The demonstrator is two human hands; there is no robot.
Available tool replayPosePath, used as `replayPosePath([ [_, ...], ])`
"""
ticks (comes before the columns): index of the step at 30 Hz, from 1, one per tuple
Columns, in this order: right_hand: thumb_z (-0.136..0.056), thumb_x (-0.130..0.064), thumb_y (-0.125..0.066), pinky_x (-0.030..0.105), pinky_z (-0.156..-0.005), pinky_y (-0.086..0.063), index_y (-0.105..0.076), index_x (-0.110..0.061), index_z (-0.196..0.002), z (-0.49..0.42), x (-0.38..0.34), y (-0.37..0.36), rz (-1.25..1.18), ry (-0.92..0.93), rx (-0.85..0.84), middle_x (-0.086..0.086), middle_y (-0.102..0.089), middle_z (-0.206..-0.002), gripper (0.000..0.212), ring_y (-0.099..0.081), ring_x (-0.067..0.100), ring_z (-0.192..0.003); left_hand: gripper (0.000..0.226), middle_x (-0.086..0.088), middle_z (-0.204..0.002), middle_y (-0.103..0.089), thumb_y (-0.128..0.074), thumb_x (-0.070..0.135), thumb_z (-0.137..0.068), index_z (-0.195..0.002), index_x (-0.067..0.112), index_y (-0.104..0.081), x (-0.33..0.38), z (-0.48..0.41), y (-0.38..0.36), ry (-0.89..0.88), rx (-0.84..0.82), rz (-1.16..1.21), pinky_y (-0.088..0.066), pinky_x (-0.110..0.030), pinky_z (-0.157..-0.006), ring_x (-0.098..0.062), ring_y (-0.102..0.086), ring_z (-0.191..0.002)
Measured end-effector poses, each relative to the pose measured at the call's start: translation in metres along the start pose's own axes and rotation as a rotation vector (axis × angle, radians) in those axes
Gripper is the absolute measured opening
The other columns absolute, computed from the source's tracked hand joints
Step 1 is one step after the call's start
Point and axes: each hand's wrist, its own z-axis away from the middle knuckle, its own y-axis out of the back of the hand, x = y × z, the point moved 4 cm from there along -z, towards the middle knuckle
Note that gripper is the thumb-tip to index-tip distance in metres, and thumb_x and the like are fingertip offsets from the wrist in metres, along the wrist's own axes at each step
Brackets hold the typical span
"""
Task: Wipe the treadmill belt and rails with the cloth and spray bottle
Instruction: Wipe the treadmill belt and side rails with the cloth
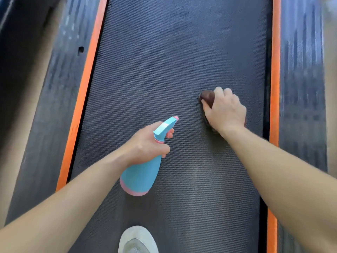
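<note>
**Desk:** Do we start at the grips?

**Photographer:** We do. The left grip is clenched round the neck of the spray bottle, which is blue with pink trim. One finger lies at the trigger, and the nozzle points far and to the right. The bottle hangs tilted over the near middle of the treadmill belt. We cannot tell whether its base touches the belt.

**Desk:** And the right grip?

**Photographer:** The right grip is curled over the cloth, a dark brown wad pressed down on the belt, right of centre. We see the cloth's far-left end past the fingers and a scrap by the wrist. The rest is under the palm.

**Desk:** How do cloth and bottle stand to each other?

**Photographer:** We see them apart. The nozzle stops short of the cloth, with bare belt between.

**Desk:** What lies around them?

**Photographer:** The belt is dark and finely textured, and runs from near to far. The left orange rail borders it on one side and the right orange rail on the other. The right grip is near the right rail but not touching it. Beyond them we see the left side deck and the right side deck, both dark and blurred. At the near edge the toe of a grey shoe rests on the belt, between the two forearms.
</note>
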Motion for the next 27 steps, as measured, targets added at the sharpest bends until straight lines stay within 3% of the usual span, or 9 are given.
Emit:
replayPosePath([
  [3,-0.089,-0.052,-0.063,0.044,-0.067,-0.051,-0.054,-0.011,-0.121,0.04,-0.01,-0.004,-0.007,-0.025,0.048,0.014,-0.056,-0.11,0.052,-0.059,0.038,-0.094,0.048,0.014,-0.111,-0.071,-0.071,0.012,-0.074,-0.116,0.036,-0.066,0.003,0.0,0.006,-0.004,0.018,-0.003,-0.053,-0.02,-0.074,-0.003,-0.064,-0.08],
  [6,-0.081,-0.049,-0.07,0.04,-0.055,-0.048,-0.059,-0.014,-0.102,0.133,-0.022,-0.016,0.019,0.174,-0.001,0.01,-0.054,-0.093,0.043,-0.057,0.034,-0.077,0.053,0.015,-0.109,-0.07,-0.069,0.017,-0.072,-0.121,0.037,-0.066,0.007,0.0,0.012,-0.005,0.036,0.017,-0.052,-0.019,-0.073,0.001,-0.065,-0.073],
  [9,-0.081,-0.053,-0.07,0.039,-0.053,-0.047,-0.058,-0.017,-0.096,0.116,-0.015,-0.018,0.064,0.337,-0.002,0.007,-0.055,-0.09,0.041,-0.059,0.032,-0.076,0.04,0.014,-0.098,-0.07,-0.07,0.008,-0.079,-0.111,0.032,-0.067,0.009,0.0,0.012,0.022,0.068,0.018,-0.047,-0.015,-0.063,0.003,-0.062,-0.066],
  [11,-0.088,-0.057,-0.06,0.041,-0.059,-0.05,-0.058,-0.017,-0.107,0.073,-0.011,-0.007,0.088,0.229,0.011,0.009,-0.057,-0.1,0.045,-0.061,0.034,-0.087,0.042,0.014,-0.103,-0.071,-0.068,0.006,-0.081,-0.112,0.034,-0.066,0.008,0.0,0.008,0.021,0.05,0.007,-0.049,-0.015,-0.065,-0.002,-0.066,-0.073],
  [15,-0.094,-0.058,-0.053,0.047,-0.076,-0.05,-0.049,-0.017,-0.13,0.03,0.001,0.004,-0.049,-0.079,-0.05,0.011,-0.052,-0.122,0.055,-0.056,0.036,-0.108,0.055,0.011,-0.113,-0.07,-0.065,0.002,-0.081,-0.126,0.033,-0.065,0.005,0.004,0.001,0.001,0.002,0.047,-0.051,-0.01,-0.065,-0.001,-0.068,-0.066],
  [18,-0.088,-0.054,-0.063,0.043,-0.064,-0.052,-0.056,-0.013,-0.117,0.08,0.004,0.001,-0.028,0.021,-0.003,0.012,-0.055,-0.107,0.051,-0.06,0.036,-0.092,0.059,0.011,-0.113,-0.069,-0.065,0.003,-0.08,-0.13,0.034,-0.064,0.003,0.006,-0.003,0.002,-0.039,0.021,-0.057,-0.02,-0.075,-0.004,-0.067,-0.074],
  [22,-0.079,-0.048,-0.075,0.04,-0.054,-0.049,-0.06,-0.014,-0.095,0.165,0.023,-0.014,0.008,0.118,0.004,0.009,-0.052,-0.09,0.041,-0.056,0.033,-0.076,0.069,0.02,-0.112,-0.068,-0.063,0.023,-0.063,-0.13,0.041,-0.063,0.005,0.011,-0.01,0.019,-0.075,-0.021,-0.059,-0.033,-0.091,-0.005,-0.067,-0.088],
  [25,-0.078,-0.048,-0.077,0.039,-0.053,-0.048,-0.059,-0.014,-0.09,0.174,0.026,-0.019,0.028,0.077,0.012,0.009,-0.052,-0.087,0.04,-0.055,0.033,-0.074,0.064,0.01,-0.111,-0.07,-0.061,0.021,-0.064,-0.126,0.034,-0.065,0.007,0.012,-0.016,0.003,-0.109,0.019,-0.06,-0.03,-0.083,-0.006,-0.068,-0.073],
  [27,-0.08,-0.049,-0.075,0.039,-0.054,-0.048,-0.059,-0.015,-0.09,0.172,0.024,-0.019,0.017,0.07,0.017,0.008,-0.052,-0.087,0.039,-0.056,0.033,-0.074,0.041,0.006,-0.106,-0.071,-0.065,0.014,-0.069,-0.108,0.029,-0.069,0.01,0.012,-0.018,0.002,-0.12,0.012,-0.057,-0.021,-0.07,-0.005,-0.065,-0.069],
])
